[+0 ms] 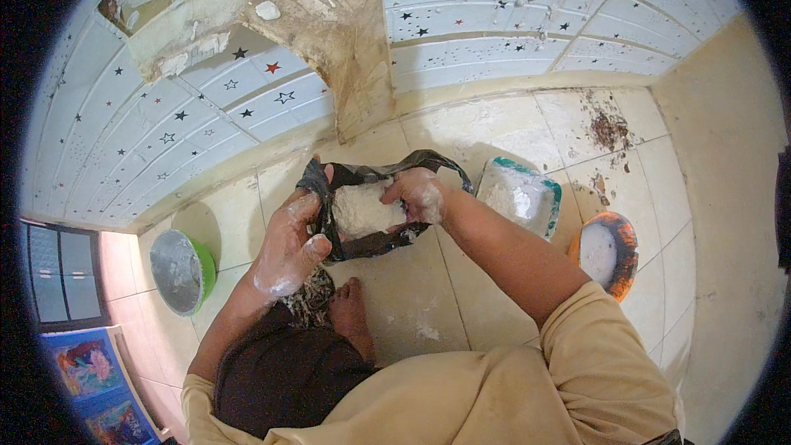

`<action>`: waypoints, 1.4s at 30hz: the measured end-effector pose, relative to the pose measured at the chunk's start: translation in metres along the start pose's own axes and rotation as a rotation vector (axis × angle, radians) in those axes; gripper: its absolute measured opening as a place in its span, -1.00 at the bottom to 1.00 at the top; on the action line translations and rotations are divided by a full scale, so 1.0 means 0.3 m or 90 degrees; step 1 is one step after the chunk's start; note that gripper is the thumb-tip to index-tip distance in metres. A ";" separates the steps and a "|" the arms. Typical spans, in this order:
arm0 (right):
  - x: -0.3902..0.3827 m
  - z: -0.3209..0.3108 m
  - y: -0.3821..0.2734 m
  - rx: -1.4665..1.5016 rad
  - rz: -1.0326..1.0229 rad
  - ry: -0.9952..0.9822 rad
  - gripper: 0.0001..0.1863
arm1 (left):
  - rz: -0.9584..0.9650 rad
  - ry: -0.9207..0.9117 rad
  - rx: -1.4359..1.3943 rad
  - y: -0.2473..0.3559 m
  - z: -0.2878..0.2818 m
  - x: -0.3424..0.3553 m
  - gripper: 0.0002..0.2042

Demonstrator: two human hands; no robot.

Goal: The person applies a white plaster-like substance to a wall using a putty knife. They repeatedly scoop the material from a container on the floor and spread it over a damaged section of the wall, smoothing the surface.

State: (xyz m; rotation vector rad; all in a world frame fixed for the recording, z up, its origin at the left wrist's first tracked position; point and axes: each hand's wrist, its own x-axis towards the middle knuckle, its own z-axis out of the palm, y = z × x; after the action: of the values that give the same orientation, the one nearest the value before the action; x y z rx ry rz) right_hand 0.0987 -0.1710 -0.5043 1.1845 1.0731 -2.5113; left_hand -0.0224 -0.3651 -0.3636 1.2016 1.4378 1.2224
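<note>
A black plastic bag (375, 243) hangs open in front of me, with a lumpy white powder or paste (358, 214) inside. My left hand (292, 239), smeared white, grips the bag's left edge, its upper fingertips wrapped in the plastic. My right hand (416, 198), also coated white, reaches into the bag from the right, fingers curled into the white material. Below the bag, my bare foot (350, 321) stands on the tiles beside a patterned dark-and-white cloth (317, 288).
A green basin (181, 272) sits left, a white-and-teal tray (523, 194) and an orange bucket (610, 255) right. Debris (610, 128) lies near the right wall (733, 198). Peeling material (354, 91) hangs from the star-patterned wall (494, 8). Blue picture boards (91, 379) stand lower left.
</note>
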 end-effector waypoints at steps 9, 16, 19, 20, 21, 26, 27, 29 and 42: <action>-0.101 0.019 -0.067 -0.036 -0.028 -0.101 -0.66 | -0.021 0.042 0.031 -0.017 -0.007 0.004 0.03; -0.221 0.014 -0.128 -0.038 -0.056 -0.088 -0.61 | -0.049 0.081 0.073 -0.085 -0.061 -0.011 -0.04; -0.272 -0.025 -0.149 -0.007 -0.074 -0.111 -0.58 | 0.017 0.097 -0.009 -0.110 -0.051 -0.019 -0.24; -0.293 -0.039 -0.154 -0.007 -0.086 -0.096 -0.57 | 0.027 0.093 -0.037 -0.107 -0.047 -0.016 -0.30; -0.317 -0.055 -0.160 -0.006 -0.098 -0.081 -0.57 | 0.020 0.096 -0.034 -0.094 -0.042 -0.011 -0.34; -0.477 -0.172 -0.188 -0.012 -0.177 -0.054 -0.55 | -0.038 0.130 -0.012 -0.067 -0.028 0.005 -0.40; -0.506 -0.220 -0.188 0.008 -0.179 -0.057 -0.55 | -0.040 0.136 -0.016 -0.075 -0.036 -0.001 -0.32; -0.561 -0.316 -0.172 0.031 -0.186 0.013 -0.55 | -0.040 0.144 -0.007 -0.094 -0.054 -0.004 -0.07; -0.587 -0.747 0.097 -0.501 -0.269 0.523 -0.75 | -0.025 0.327 -0.215 -0.193 -0.325 -0.131 -0.14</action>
State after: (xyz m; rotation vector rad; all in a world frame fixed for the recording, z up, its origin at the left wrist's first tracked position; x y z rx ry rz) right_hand 0.3655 -0.0679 -0.4880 1.8304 2.3927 -1.4055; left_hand -0.1194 -0.4210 -0.4066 0.6513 1.5182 1.7475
